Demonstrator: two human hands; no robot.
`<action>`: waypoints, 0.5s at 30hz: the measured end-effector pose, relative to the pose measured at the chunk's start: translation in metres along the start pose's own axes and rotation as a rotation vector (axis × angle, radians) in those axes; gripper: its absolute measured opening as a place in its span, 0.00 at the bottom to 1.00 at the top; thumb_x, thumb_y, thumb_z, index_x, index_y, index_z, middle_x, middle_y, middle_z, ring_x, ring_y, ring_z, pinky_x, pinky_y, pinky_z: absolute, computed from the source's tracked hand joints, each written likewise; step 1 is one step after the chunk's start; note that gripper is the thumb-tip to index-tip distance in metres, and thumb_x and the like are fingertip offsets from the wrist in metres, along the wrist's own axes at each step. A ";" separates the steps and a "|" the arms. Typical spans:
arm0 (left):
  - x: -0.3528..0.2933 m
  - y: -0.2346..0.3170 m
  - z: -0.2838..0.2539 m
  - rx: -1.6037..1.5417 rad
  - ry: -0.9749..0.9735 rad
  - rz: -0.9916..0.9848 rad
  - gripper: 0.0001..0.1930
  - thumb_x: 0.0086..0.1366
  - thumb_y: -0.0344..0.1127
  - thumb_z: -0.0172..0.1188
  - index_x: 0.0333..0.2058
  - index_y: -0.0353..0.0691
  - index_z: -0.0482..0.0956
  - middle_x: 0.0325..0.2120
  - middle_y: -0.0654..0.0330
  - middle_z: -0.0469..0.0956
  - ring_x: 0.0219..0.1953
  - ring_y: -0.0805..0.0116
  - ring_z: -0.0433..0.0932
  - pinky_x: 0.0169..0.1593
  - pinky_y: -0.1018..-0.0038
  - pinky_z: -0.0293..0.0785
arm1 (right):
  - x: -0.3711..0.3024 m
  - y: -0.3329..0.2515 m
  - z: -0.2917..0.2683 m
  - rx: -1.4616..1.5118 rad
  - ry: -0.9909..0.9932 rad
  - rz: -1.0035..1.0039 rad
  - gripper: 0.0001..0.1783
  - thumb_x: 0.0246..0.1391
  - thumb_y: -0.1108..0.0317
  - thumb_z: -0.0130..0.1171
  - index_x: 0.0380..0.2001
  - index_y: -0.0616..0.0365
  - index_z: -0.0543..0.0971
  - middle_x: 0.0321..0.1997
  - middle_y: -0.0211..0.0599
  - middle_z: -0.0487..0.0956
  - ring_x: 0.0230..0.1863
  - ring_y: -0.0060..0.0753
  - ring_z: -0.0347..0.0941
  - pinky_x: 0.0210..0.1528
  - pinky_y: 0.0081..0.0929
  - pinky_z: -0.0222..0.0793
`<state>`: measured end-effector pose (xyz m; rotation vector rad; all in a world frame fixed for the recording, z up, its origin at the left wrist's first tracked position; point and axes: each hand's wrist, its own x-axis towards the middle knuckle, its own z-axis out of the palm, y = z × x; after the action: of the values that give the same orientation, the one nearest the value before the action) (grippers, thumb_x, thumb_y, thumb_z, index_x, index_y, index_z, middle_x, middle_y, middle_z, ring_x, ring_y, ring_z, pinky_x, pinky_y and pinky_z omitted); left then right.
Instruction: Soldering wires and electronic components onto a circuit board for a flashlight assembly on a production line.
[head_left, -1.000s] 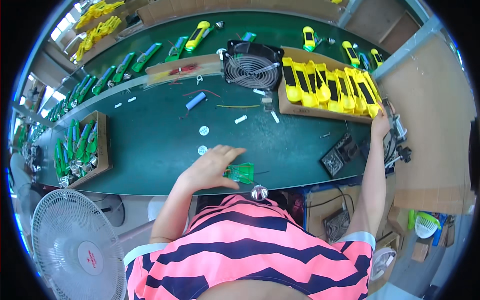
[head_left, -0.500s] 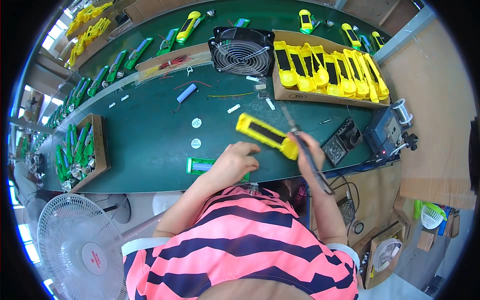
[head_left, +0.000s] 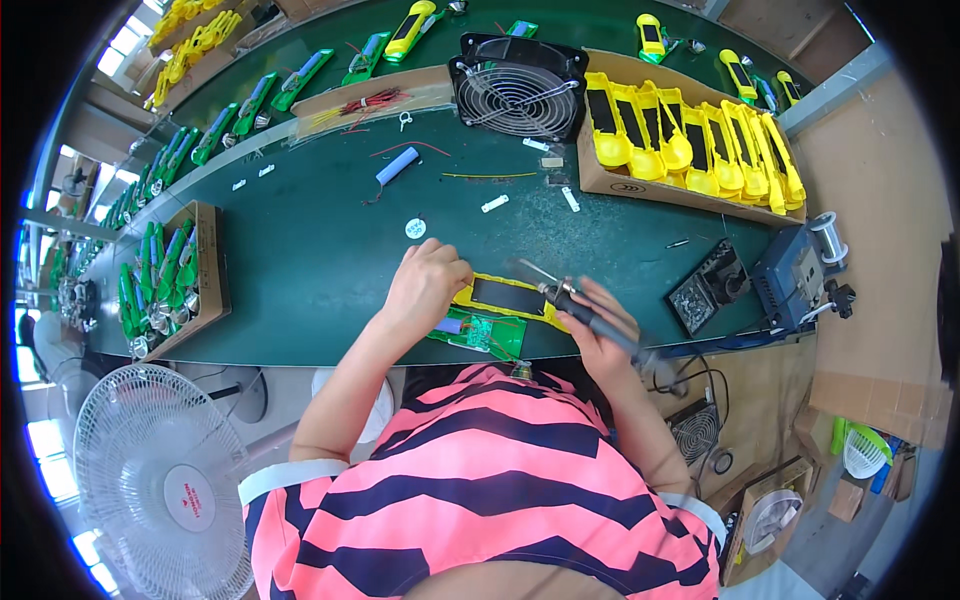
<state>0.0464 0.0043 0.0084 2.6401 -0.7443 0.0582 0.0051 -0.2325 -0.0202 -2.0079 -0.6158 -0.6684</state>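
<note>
Close to the bench's near edge, a yellow flashlight casing with a dark panel (head_left: 508, 296) is held level between both hands. My left hand (head_left: 425, 288) pinches its left end. My right hand (head_left: 606, 335) is closed around a soldering iron (head_left: 588, 312), its thin tip pointing up and left over the casing; these fingers also meet the casing's right end. Just below lies a green casing (head_left: 512, 340) with a blue battery, a circuit board and thin wires. My left hand partly covers the area around the battery. A round white sticker (head_left: 415, 228) sits above my left hand.
A carton of yellow casings (head_left: 690, 197) stands at the back right beside a black fan (head_left: 518, 90). Farther right are a soldering stand (head_left: 708, 285) and a blue solder station (head_left: 778, 275). A carton of green casings (head_left: 208, 265) stands left. A loose battery (head_left: 398, 166) lies behind.
The yellow casing has come down and nearer, over the green casing. My left hand has moved from the green casing to the yellow one's left end. The iron has tilted left.
</note>
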 end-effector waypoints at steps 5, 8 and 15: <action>0.009 -0.006 0.002 -0.034 -0.142 0.022 0.01 0.47 0.28 0.56 0.21 0.40 0.75 0.21 0.59 0.69 0.30 0.60 0.67 0.34 0.68 0.65 | -0.006 -0.004 0.019 0.773 0.103 0.931 0.07 0.49 0.75 0.51 0.33 0.67 0.71 0.22 0.41 0.75 0.21 0.24 0.71 0.25 0.19 0.68; 0.008 -0.002 0.006 0.012 -0.166 -0.010 0.01 0.47 0.29 0.55 0.21 0.42 0.75 0.22 0.59 0.69 0.32 0.61 0.68 0.35 0.69 0.65 | -0.002 -0.001 0.022 0.781 0.090 0.957 0.07 0.50 0.74 0.51 0.32 0.67 0.71 0.21 0.39 0.75 0.20 0.23 0.70 0.24 0.18 0.67; 0.006 -0.001 0.007 0.034 -0.184 -0.047 0.02 0.46 0.29 0.55 0.20 0.43 0.75 0.23 0.59 0.69 0.33 0.62 0.68 0.37 0.69 0.66 | 0.002 -0.003 0.027 0.772 0.064 0.996 0.07 0.49 0.75 0.52 0.32 0.67 0.72 0.20 0.40 0.75 0.18 0.21 0.70 0.21 0.15 0.66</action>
<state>0.0519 -0.0010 0.0025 2.7206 -0.7454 -0.1889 0.0100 -0.2076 -0.0293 -1.2934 0.2003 0.1239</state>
